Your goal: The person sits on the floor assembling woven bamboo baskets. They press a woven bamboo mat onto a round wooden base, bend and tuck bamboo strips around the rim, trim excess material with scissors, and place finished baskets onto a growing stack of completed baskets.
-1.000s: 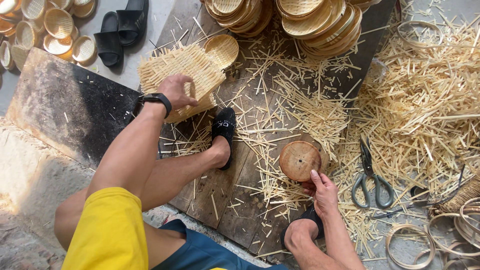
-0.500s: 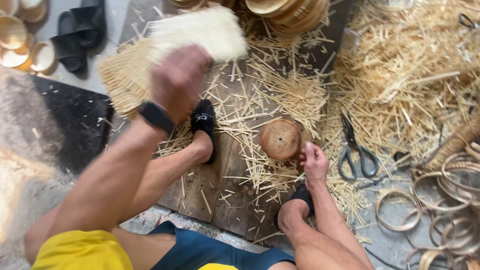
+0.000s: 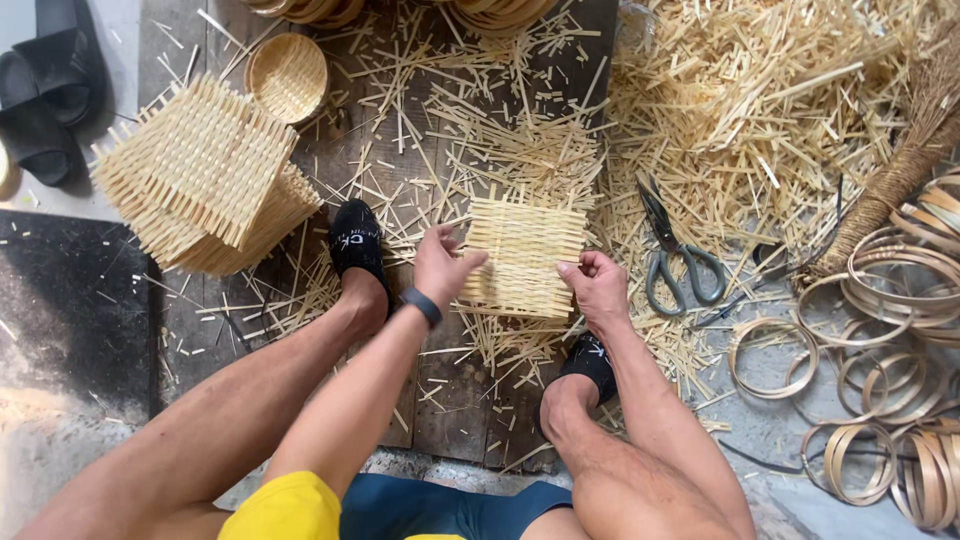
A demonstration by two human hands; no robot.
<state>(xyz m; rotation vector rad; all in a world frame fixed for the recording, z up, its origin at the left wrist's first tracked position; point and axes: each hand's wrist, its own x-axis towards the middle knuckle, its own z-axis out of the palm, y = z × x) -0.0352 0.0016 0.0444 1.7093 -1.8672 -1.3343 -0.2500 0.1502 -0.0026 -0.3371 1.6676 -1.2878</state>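
Left hand (image 3: 440,268): fingers pinched on the left edge of a square woven bamboo mat (image 3: 523,256), thumb over the top. Right hand (image 3: 596,287): fingers curled and clamped on the mat's lower right edge. Mat held flat between both hands at centre frame, above a dark wooden board (image 3: 455,400) littered with straw-coloured offcuts. Black wristband (image 3: 422,306) on the left wrist.

Just below each hand, a foot in a black sock: one at centre left (image 3: 357,245), one at lower centre (image 3: 590,362).

Right of the right hand, grey-handled scissors (image 3: 672,250) lie on the trimmings, blades pointing to the upper left. Beyond them, upper right, a deep heap of bamboo slivers (image 3: 760,100).

Upper left: stack of woven square mats (image 3: 200,175), fanned and overlapping; just beside it, a small round woven basket (image 3: 287,77). Far upper left corner, black sandals (image 3: 40,100).

Right edge and lower right: loose bamboo hoops (image 3: 880,400), many overlapping.
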